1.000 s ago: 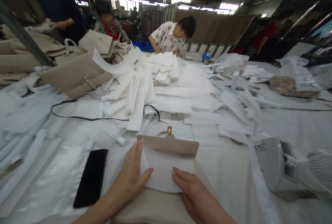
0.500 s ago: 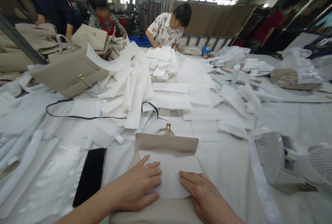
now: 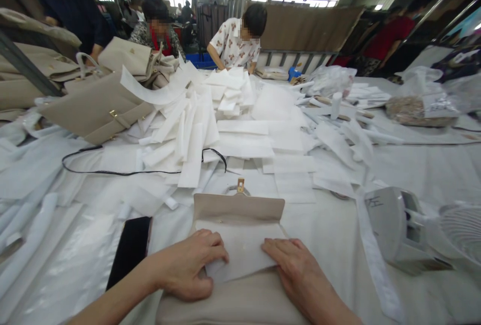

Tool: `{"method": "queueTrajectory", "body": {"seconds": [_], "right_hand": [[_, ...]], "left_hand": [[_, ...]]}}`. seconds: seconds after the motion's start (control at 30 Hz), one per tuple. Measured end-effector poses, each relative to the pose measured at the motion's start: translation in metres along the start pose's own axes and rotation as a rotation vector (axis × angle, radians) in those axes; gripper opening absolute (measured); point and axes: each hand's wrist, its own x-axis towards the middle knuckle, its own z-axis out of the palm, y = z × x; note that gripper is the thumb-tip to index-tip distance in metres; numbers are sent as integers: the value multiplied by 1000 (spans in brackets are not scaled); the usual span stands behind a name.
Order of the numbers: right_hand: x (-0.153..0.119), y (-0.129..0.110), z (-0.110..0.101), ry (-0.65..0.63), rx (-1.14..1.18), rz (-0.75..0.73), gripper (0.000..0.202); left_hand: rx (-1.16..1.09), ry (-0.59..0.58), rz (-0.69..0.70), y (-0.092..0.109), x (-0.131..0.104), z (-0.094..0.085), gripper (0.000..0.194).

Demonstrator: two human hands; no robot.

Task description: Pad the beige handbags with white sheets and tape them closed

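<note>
A beige handbag (image 3: 240, 305) lies before me with its flap (image 3: 239, 208) folded away and a gold clasp (image 3: 240, 185) at the flap's far edge. Over its front is a thin white foam sheet (image 3: 244, 252), its near edge slanting. My left hand (image 3: 193, 265) has its fingers curled over the sheet's left side, thumb near the lower corner. Stretched fingers of my right hand (image 3: 293, 265) rest on the sheet's right side; that thumb is hidden.
A black phone (image 3: 129, 250) lies left of the bag, and a white fan (image 3: 406, 229) stands at right. White foam strips (image 3: 195, 129) are heaped beyond, with a black strap (image 3: 124, 171) across them. Another beige bag (image 3: 101, 107) sits far left. Several people work around the table.
My left hand has gone from flat, spread fingers to curled ones at the sheet's left side. The sheet's near edge now slants. My right hand has moved slightly.
</note>
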Motion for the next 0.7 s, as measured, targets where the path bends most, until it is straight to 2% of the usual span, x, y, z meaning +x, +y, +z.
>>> {"method": "queueTrajectory", "body": {"seconds": [0.1, 0.2, 0.3, 0.4, 0.47, 0.5, 0.53, 0.6, 0.7], "right_hand": [[1, 5, -10, 131, -38, -35, 56], [1, 9, -19, 237, -67, -65, 53], [1, 12, -36, 346, -46, -94, 46], [-1, 9, -65, 485, 100, -48, 29], [-3, 5, -84, 603, 237, 107, 24], [-4, 4, -91, 647, 293, 201, 27], [-5, 5, -94, 671, 327, 289, 32], [-5, 10, -87, 662, 310, 386, 40], [-4, 20, -51, 574, 107, 320, 48]], "left_hand": [[-40, 42, -2, 1, -5, -6, 36], [-54, 93, 14, 0, -7, -3, 17], [-81, 201, 16, -2, -6, -1, 10], [-206, 489, -73, 0, -7, -12, 20], [-353, 700, -175, 5, -7, -26, 26], [-430, 762, -216, 8, -7, -31, 28], [-490, 786, -243, 10, -5, -35, 29], [-513, 746, -279, 7, 1, -33, 29], [-345, 634, -352, -12, 13, -6, 19]]}}
